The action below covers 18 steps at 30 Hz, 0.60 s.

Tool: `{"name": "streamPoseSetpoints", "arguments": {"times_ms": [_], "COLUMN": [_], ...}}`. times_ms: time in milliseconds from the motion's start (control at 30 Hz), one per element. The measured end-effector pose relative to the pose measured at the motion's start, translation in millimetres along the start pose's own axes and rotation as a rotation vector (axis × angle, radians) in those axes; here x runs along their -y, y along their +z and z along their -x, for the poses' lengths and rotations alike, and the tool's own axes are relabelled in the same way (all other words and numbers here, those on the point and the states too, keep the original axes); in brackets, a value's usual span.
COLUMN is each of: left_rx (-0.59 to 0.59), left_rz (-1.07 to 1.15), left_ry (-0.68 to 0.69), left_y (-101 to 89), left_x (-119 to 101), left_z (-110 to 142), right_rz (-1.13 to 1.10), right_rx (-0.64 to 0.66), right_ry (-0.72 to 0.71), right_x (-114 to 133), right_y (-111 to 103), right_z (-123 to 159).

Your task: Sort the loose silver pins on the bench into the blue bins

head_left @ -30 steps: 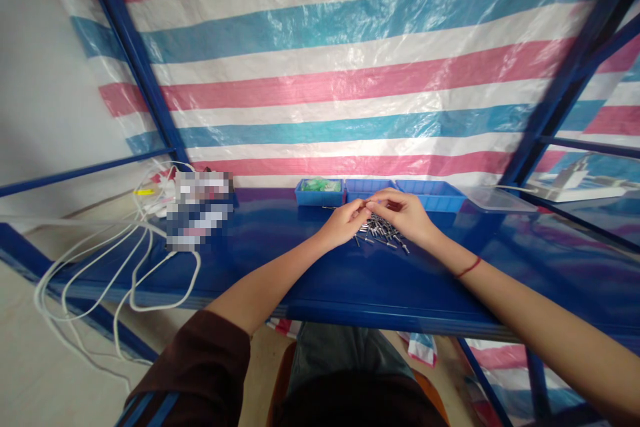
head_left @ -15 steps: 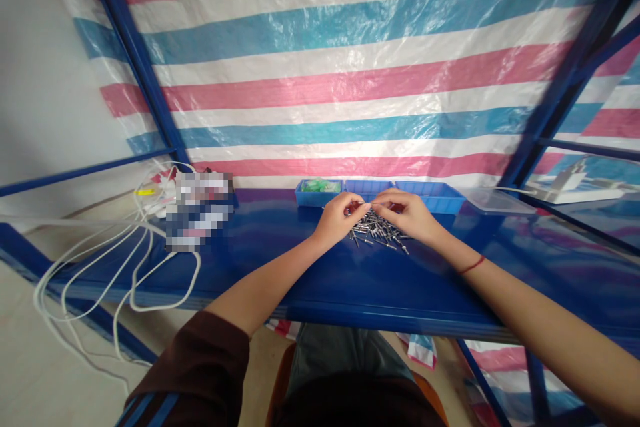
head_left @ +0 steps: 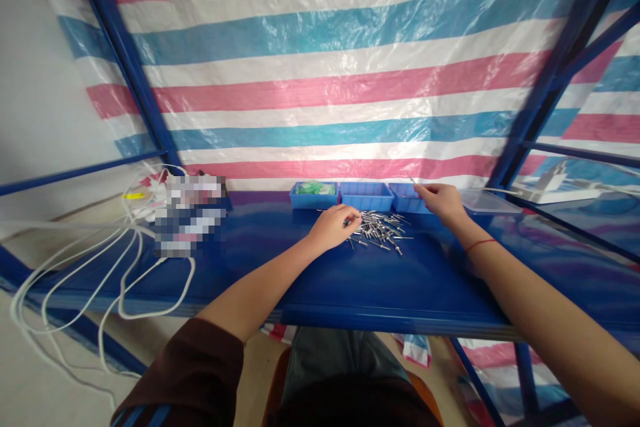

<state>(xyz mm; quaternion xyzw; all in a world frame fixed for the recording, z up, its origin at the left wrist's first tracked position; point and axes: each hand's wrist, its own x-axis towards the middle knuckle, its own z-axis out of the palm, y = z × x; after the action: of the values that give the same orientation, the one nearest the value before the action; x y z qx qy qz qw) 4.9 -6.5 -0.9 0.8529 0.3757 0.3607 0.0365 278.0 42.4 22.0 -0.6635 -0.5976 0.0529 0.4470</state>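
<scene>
Workshop corner: blue bench (head_left: 320,287), bins (head_left: 367,203), striped tarp (head_left: 320,73).

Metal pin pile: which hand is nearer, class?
Left: the left hand is at the left edge of the pile; the right hand is farther, by the rightmost blue bin.

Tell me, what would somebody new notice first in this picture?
Probably the big shiny sheet with red, white and blue stripes, which fills the back behind the blue table. Next might be the messy pile of thin metal pieces in the middle of the table, with the left hand at its left edge. The right hand pinches one thin piece near the rightmost blue bin.
</scene>
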Motion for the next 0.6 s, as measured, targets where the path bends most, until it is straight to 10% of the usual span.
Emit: {"name": "streamPoseSetpoints", "arguments": {"times_ms": [367,600], "left_rx": [0.047,0.071], "left_rz": [-0.015,-0.032], "left_ry": [0.035,0.033], "left_y": [1.9,1.7], "left_x": [4,2], "left_z": [0,0], "right_rz": [0.167,0.201], "right_rx": [0.685,0.646], "right_ry": [-0.563,-0.682], "right_x": [30,31], "right_y": [8,21], "right_z": [27,34]}}
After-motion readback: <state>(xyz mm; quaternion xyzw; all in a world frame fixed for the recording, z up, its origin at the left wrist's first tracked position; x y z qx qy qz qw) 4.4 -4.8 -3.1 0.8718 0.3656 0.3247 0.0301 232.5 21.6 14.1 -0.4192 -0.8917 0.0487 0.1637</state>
